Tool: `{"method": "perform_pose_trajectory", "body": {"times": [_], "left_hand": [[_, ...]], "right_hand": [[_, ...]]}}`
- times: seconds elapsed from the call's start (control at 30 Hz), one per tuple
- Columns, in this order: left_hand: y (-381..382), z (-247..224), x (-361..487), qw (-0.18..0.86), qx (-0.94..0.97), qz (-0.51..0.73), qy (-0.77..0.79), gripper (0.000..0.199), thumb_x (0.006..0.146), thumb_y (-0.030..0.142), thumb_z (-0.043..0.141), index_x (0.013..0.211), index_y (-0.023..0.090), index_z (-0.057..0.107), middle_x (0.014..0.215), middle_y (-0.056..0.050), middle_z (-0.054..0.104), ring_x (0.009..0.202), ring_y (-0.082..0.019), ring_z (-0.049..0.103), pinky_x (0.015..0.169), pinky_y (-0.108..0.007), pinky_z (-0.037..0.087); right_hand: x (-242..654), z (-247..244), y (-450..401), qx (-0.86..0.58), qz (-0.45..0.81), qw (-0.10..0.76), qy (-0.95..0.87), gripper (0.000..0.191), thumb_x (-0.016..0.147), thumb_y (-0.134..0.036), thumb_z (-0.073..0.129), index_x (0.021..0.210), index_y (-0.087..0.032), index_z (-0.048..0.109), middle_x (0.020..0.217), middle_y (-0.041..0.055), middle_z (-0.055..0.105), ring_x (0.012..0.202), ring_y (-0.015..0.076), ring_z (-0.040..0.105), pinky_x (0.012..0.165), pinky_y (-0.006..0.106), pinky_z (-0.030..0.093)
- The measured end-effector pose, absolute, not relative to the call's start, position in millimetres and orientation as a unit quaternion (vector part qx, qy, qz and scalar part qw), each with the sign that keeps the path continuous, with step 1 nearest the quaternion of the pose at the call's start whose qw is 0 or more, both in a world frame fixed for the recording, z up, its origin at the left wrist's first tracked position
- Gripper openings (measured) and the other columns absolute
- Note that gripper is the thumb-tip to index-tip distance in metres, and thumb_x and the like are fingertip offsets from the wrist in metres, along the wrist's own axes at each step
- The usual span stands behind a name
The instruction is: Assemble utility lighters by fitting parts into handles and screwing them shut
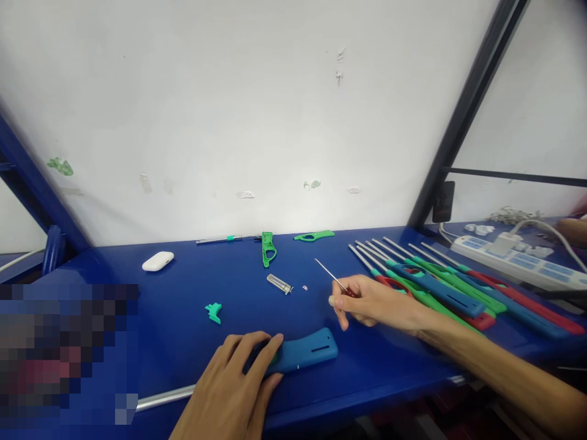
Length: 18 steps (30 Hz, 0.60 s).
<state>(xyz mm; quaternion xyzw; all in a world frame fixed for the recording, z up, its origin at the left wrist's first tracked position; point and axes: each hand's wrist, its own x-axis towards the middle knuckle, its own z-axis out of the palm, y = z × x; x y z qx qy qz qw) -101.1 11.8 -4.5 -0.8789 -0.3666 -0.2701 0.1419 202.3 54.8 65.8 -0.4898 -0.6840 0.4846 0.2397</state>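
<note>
The left hand (245, 370) grips a blue lighter (308, 352) lying on the table (169, 324) near its front edge, while the right hand (367, 299) holds a screwdriver (331, 275); a green trigger (213, 313) and a small clear tank (279, 283) lie beyond the blue lighter, and other lighters (443, 290) lie at the right

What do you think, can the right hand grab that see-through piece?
Probably yes: the see-through piece lies nearby, with only a tiny pinkish bit between, though the right hand holds a thin tool.

Bright light, pixelated lower left.
</note>
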Motion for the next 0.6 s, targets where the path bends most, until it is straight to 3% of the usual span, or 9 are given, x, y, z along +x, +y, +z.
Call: {"method": "perform_pose_trajectory", "body": {"times": [0.23, 0.4, 0.6], "left_hand": [[11.0, -4.0, -102.2, 0.136, -0.878, -0.265, -0.374, 0.04, 0.109, 0.026, 0.045, 0.147, 0.03, 0.058, 0.127, -0.003, 0.077, 0.109, -0.027, 0.076, 0.087, -0.044, 0.07], [10.8, -8.5, -102.3, 0.145, -0.879, -0.266, -0.369, 0.04, 0.111, 0.028, 0.044, 0.148, 0.029, 0.057, 0.128, -0.002, 0.077, 0.11, -0.027, 0.076, 0.09, -0.043, 0.069], [11.3, -9.3, -101.2, 0.159, -0.874, -0.273, -0.369, 0.038, 0.112, 0.03, 0.042, 0.146, 0.029, 0.058, 0.127, -0.003, 0.077, 0.11, -0.027, 0.076, 0.088, -0.044, 0.069]], "right_hand": [[204.2, 68.8, 51.7, -0.519, 0.413, 0.255, -0.704, 0.039, 0.093, -0.056, 0.074, 0.082, -0.019, 0.078, 0.075, 0.0003, 0.068, 0.063, 0.0122, 0.047, 0.056, 0.026, 0.034], [196.1, 70.2, 40.2, -0.531, 0.359, 0.278, -0.716, 0.031, 0.099, -0.051, 0.069, 0.109, -0.025, 0.081, 0.08, -0.0012, 0.07, 0.079, 0.0167, 0.061, 0.073, 0.027, 0.042], [183.9, 62.7, 31.5, -0.539, 0.375, 0.255, -0.71, 0.029, 0.095, -0.049, 0.075, 0.113, -0.027, 0.068, 0.064, -0.0087, 0.058, 0.061, 0.0134, 0.05, 0.059, 0.025, 0.036]]}}
